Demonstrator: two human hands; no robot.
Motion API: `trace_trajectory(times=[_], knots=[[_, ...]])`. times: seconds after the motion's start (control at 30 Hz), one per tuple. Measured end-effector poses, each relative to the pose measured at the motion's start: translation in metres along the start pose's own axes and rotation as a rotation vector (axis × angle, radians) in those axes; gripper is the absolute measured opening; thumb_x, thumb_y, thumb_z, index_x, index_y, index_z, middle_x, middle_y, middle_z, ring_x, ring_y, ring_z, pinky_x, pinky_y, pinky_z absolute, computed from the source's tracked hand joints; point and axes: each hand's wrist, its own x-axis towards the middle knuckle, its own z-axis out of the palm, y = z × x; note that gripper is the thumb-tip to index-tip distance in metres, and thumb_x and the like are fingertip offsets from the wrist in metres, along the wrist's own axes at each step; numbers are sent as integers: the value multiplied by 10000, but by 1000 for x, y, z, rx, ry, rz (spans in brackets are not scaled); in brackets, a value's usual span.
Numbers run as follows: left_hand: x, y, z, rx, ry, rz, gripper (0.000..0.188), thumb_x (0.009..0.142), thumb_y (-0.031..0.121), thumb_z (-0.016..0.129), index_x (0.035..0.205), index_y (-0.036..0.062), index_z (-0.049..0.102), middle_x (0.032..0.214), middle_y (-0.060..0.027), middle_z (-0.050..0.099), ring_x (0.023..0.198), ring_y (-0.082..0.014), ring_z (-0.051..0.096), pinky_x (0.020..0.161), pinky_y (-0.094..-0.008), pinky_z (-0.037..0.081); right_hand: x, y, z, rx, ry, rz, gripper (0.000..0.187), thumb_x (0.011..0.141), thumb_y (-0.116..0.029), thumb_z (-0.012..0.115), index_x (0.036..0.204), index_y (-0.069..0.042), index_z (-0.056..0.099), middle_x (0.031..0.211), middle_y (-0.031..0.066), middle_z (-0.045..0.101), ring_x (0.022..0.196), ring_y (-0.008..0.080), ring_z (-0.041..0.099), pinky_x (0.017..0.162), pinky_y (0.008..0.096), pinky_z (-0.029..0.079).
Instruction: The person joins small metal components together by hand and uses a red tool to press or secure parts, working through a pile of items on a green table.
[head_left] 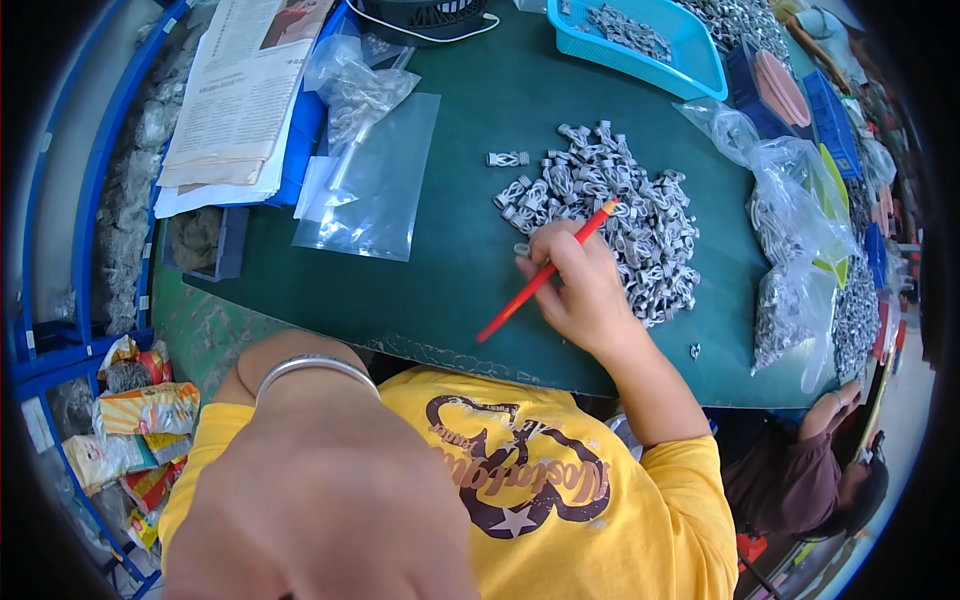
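My right hand [583, 285] is closed around a red pencil [517, 304], its wooden tip pointing away over a heap of small grey metal looped parts [655, 235]. The fingertips are beside a single grey part [521, 249] at the heap's near left edge. Another loose part [507, 159] lies apart, left of the heap. My left hand [330, 500] is raised very close to the camera, blurred and large, with a silver bangle [315, 362] on the wrist. Its fingers run out of the lower edge, so their pose is hidden.
On the green table [450, 220] lie clear plastic bags [375, 180] and a newspaper stack [235, 100]. A turquoise basket [640, 72] of parts is at the back, and filled bags [790, 240] are at right. Blue shelving [75, 200] stands left; another person [800, 480] is at lower right.
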Motion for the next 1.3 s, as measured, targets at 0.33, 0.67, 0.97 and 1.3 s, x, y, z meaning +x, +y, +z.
trace_trajectory(times=[0.33, 0.67, 0.97, 1.3], knots=[[-19, -7, -20, 25, -259, -75, 88, 850, 148, 511, 854, 117, 593, 700, -95, 536, 526, -204, 482, 425, -276, 355, -32, -18, 4, 185, -58, 204, 242, 626, 113, 593, 780, -25, 468, 827, 132, 552, 718, 295, 570, 624, 325, 485], [-11, -9, -15, 99, -240, -12, 96, 817, 102, 529, 889, 139, 582, 677, -80, 525, 496, -156, 455, 402, -249, 312, -38, -11, 3, 596, 122, 471, 215, 750, 125, 601, 782, -32, 458, 900, 99, 575, 723, 120, 551, 630, 223, 466], [-30, -7, -50, 793, 38, -204, 169, 760, 26, 609, 901, 92, 543, 714, -58, 550, 554, -112, 488, 450, -236, 337, -41, -20, -9, 906, 390, 484, 246, 754, 121, 610, 782, -32, 420, 963, 165, 554, 711, 136, 601, 629, 231, 526], [-80, -32, -100, 1189, 556, -704, 230, 723, 23, 720, 914, 14, 594, 806, -23, 580, 711, -62, 525, 620, -188, 407, -40, -20, -4, 1044, 448, 348, 246, 766, 110, 600, 806, -41, 409, 954, 184, 553, 719, 174, 615, 591, 244, 533]])
